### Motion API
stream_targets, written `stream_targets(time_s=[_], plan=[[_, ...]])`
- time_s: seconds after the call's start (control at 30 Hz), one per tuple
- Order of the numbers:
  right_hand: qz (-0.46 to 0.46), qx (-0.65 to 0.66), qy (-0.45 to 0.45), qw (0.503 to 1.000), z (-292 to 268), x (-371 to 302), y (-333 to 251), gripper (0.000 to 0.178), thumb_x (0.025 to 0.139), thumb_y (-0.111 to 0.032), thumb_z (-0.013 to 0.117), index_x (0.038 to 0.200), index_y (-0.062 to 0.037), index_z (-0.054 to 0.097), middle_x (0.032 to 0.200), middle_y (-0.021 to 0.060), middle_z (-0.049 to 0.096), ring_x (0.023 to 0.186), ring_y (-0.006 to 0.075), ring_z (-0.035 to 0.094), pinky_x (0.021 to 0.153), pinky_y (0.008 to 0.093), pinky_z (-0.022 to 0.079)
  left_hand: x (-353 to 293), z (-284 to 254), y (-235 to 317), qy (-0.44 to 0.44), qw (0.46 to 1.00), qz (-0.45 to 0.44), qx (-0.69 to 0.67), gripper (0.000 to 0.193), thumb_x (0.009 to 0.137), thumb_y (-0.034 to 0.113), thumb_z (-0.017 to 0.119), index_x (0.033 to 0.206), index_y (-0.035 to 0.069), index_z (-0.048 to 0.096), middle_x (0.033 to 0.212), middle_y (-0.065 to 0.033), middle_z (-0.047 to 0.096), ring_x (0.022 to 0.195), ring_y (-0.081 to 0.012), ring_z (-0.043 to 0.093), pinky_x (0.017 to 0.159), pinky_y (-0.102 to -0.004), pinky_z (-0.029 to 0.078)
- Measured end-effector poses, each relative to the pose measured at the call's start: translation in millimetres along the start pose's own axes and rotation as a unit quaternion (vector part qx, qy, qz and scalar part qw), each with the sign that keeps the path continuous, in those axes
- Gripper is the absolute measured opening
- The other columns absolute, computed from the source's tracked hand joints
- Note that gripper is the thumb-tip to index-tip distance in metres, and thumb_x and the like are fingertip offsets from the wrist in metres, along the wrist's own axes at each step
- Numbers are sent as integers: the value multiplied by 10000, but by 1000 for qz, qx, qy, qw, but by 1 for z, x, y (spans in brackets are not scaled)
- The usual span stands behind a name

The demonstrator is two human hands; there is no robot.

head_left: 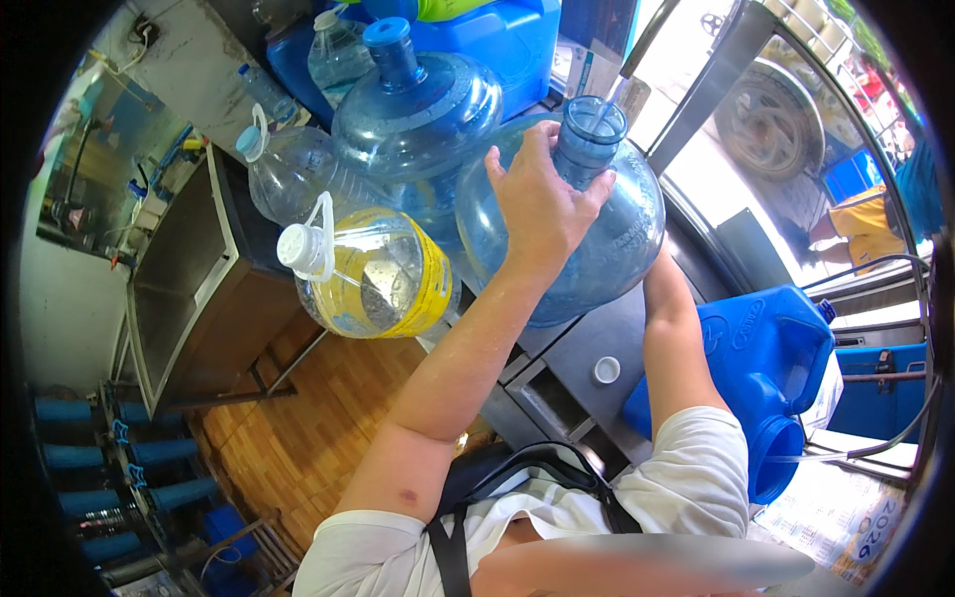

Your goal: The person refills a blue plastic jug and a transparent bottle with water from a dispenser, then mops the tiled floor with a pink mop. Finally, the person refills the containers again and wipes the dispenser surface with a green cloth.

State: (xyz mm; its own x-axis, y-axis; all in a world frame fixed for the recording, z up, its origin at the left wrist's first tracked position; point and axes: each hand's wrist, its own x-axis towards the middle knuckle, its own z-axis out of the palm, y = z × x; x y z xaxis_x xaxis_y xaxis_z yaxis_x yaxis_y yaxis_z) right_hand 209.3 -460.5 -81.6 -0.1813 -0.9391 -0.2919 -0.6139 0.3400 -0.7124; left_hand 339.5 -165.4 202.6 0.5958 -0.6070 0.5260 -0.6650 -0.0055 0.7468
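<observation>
A large round blue-tinted water jug (612, 249) stands uncapped in front of me, its neck tilted slightly to the right. My left hand (550, 204) grips it at the neck, thumb and a finger on either side and another finger spread over the shoulder. A thin spout (634, 62) reaches down to the open mouth. My right forearm (672, 343) passes along the jug's right side; the right hand itself is hidden behind it. Nearest my left arm is a clear bottle with a yellow label (388, 274) and a white handled cap.
Behind stand a blue-capped jug (418, 114), a clear handled bottle (288, 174) and a blue container (497, 40). To the right, a blue jerrycan (741, 348) lies with a hose (856, 453) at its opening. A white cap (606, 370) rests on the metal counter (572, 353).
</observation>
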Motion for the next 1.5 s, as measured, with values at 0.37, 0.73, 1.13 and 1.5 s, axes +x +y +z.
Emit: stream_targets(time_s=[0.37, 0.73, 1.13, 1.5], plan=[[1, 83, 7, 997, -2, 7, -2, 685, 859, -377, 416, 1475, -78, 387, 1463, 154, 432, 1350, 339, 403, 1079, 509, 331, 0, 2, -1, 16, 1000, 16, 19, 725, 678, 398, 879, 1226, 70, 536, 1048, -64, 679, 1001, -242, 645, 1106, -588, 241], [7, 182, 12, 983, -5, 13, 4, 648, 842, -231, 505, 1452, -38, 407, 1421, 176, 475, 1318, 332, 447, 1081, 450, 353, 0, 1, 1, 4, 1000, 4, 15, 725, 672, 402, 879, 1218, 63, 543, 1047, -72, 678, 998, -245, 645, 1102, -587, 246], [97, 446, 104, 884, -33, -99, 47, 634, 822, -71, 602, 1427, 6, 428, 1376, 200, 522, 1283, 324, 495, 1082, 385, 376, 0, 6, -1, 43, 997, 41, 43, 855, 619, 399, 893, 1282, 50, 481, 1128, -114, 655, 1091, -270, 618, 1093, -599, 250], [-487, -76, -121, 861, -82, -454, 261, 492, 737, -41, 651, 1226, -88, 627, 1330, 239, 534, 1294, 388, 483, 1078, 480, 391, 2, 10, -9, 208, 948, 239, 12, 1119, 690, 619, 737, 1487, 28, 220, 1468, -258, 331, 1384, -423, 322, 1066, -737, 157]])
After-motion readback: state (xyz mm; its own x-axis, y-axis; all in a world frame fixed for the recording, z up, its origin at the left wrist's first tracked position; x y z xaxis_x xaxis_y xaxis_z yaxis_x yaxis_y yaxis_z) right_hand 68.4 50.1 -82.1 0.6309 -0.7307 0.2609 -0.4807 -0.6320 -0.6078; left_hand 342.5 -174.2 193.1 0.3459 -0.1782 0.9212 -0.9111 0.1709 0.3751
